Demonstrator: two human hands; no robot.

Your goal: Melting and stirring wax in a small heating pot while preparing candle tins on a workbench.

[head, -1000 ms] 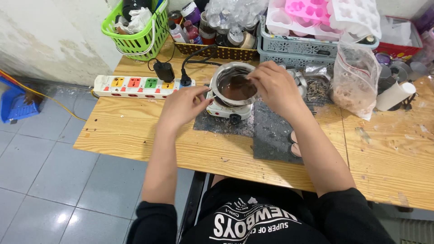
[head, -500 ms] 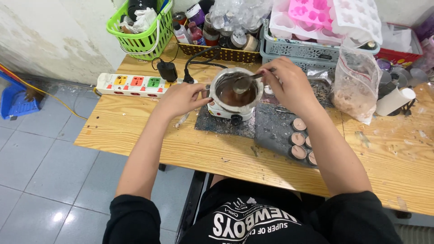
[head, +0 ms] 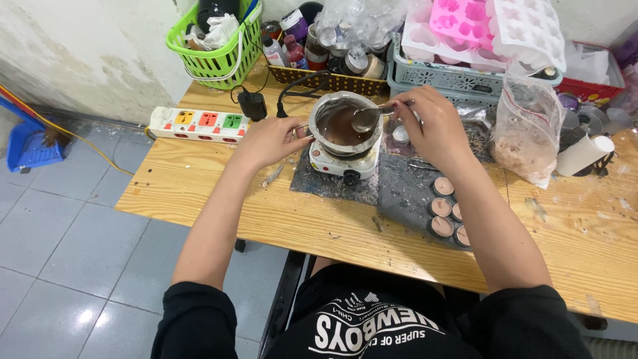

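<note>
table (head: 219,199): light wood, runs left to right; grey tiled floor (head: 60,246) on the near left.
mats (head: 399,189): two dark spattered sheets mid-table, under the hot plate and the small cups.
crates (head: 458,80): grey lattice crate far right with pink and white moulds (head: 492,23) stacked on top; green basket (head: 212,53) far left.
bag (head: 525,129): clear plastic, pale brown flakes inside, right of the pot, standing on the table.
power strip (head: 199,124): white with coloured sockets, left of the pot, black plug in its right end.
hot plate (head: 343,161): small, white, black knob facing near; pot sits on it.
pot (head: 342,123): round metal, mid-table at the far side, holds dark brown liquid.
left hand (head: 269,139): just left of the pot, fingers pinched closed on the pot's thin side handle.
right hand (head: 432,123): just right of the pot, fingers closed around the spoon handle.
spoon (head: 367,118): metal, bowl over the right part of the pot at liquid level; can't tell if it's dipping in.
cups (head: 444,207): small round tealight cups filled tan, clustered on the right mat, near side of the right forearm.
paper roll (head: 583,153): white, lying tilted at the far right.
</note>
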